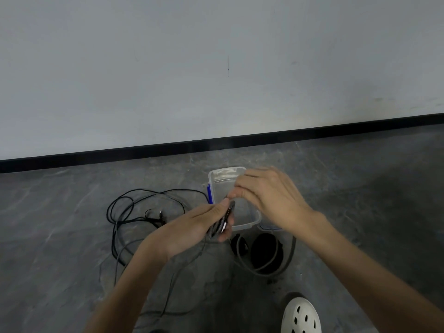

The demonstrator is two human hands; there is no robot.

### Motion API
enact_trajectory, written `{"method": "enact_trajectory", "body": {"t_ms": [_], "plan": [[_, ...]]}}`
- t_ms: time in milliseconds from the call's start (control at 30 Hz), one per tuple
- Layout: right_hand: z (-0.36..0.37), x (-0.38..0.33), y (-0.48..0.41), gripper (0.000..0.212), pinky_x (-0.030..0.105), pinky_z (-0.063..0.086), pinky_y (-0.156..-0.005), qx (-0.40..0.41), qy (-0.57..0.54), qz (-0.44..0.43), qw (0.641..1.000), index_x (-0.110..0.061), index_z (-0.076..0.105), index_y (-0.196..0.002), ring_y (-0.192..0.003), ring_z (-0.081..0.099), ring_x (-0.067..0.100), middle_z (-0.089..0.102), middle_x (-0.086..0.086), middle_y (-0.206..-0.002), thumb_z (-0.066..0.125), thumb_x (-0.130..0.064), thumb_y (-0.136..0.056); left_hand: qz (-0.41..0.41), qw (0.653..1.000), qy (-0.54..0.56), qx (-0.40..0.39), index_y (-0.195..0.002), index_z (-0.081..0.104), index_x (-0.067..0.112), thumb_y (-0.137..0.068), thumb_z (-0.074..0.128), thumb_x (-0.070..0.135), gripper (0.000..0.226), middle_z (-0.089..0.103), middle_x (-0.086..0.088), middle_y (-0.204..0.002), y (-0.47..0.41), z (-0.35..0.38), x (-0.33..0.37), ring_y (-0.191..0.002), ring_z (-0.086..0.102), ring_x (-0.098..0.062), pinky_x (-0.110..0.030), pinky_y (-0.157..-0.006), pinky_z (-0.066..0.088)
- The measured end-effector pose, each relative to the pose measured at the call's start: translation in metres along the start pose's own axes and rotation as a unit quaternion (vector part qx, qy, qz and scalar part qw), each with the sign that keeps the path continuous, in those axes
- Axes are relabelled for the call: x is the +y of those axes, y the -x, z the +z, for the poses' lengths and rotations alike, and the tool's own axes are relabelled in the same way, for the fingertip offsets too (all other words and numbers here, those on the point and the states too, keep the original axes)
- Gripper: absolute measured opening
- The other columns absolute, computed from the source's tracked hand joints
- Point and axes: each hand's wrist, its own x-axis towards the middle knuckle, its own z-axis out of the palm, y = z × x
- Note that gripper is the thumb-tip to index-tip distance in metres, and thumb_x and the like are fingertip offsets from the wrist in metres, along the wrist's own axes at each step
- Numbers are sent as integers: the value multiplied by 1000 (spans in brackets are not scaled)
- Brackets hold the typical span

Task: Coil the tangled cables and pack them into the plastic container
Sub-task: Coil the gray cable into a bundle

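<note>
Two hands: both worked one cable in the air, above the near end of the container.
Left hand: closed round the coil, thumb on top and fingers curled beneath, which looked like a clamp to stop the wound turns from springing apart.
Right hand: thumb and forefinger pinched the top of the coil just beyond the left thumb, the other fingers relaxed; it seemed to be feeding or tucking a turn.
Coil: short, braided and dark, with a pale plug end showing against the left fingers; a loose tail dropped from under the left hand to the floor, so the winding looked unfinished.
Container: clear plastic, open, directly under and beyond the hands, probably kept that close so a finished coil could drop straight in; nothing could be made out inside it.
Latch: blue, on the container's side, just beyond the left fingertips.
Tangle: thin black cables looped on the floor to the left of the left hand, not yet sorted.
Grey cable: a thicker loop on the floor below the right wrist, round a black disc that was too dark to identify.
Shoe: white with holes, near the right forearm.
Progress: early, judged from the uncoiled cables and the unfilled container.
</note>
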Motion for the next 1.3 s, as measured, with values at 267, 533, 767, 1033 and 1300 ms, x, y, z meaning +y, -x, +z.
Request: {"method": "enact_trajectory", "body": {"t_ms": [267,533,767,1033,1300], "plan": [[6,4,-3,50,38,46,-76,42,-50,-25,998,-9,69,-95,-78,58,20,68,1,-82,34,-45,-94,90,991,102,1,-78,58,21,-98,32,50,43,49,-1,-68,-4,1,-4,-71,46,-15,-32,-82,38],[17,12,-2,23,26,43,-81,73,-138,-30,987,-8,62,-110,-90,58,14,67,-1,-99,44,-18,-101,130,972,195,7,-74,52,13,-98,31,41,42,43,1,-57,-7,-2,-2,-68,39,-25,-24,-75,43],[21,12,-3,28,35,47,-77,81,-131,-7,988,-6,61,-120,-86,61,25,68,8,-96,43,-15,-101,159,948,275,5,-67,55,21,-98,30,38,44,40,4,-54,-5,-6,0,-72,47,-22,-25,-80,44],[48,-3,-5,45,36,44,-55,18,-180,58,982,-25,30,-132,-65,53,18,54,-3,-80,43,-6,-93,192,926,322,47,-70,57,22,-101,25,42,48,41,5,-57,-11,-5,-3,-73,48,-18,-22,-82,45],[53,-15,-8,42,35,47,-84,6,-294,67,953,-13,39,-132,-99,54,20,54,7,-112,46,-1,-92,184,897,397,62,-73,60,18,-101,27,39,47,43,1,-60,-13,0,1,-75,48,-18,-30,-87,39]]}}
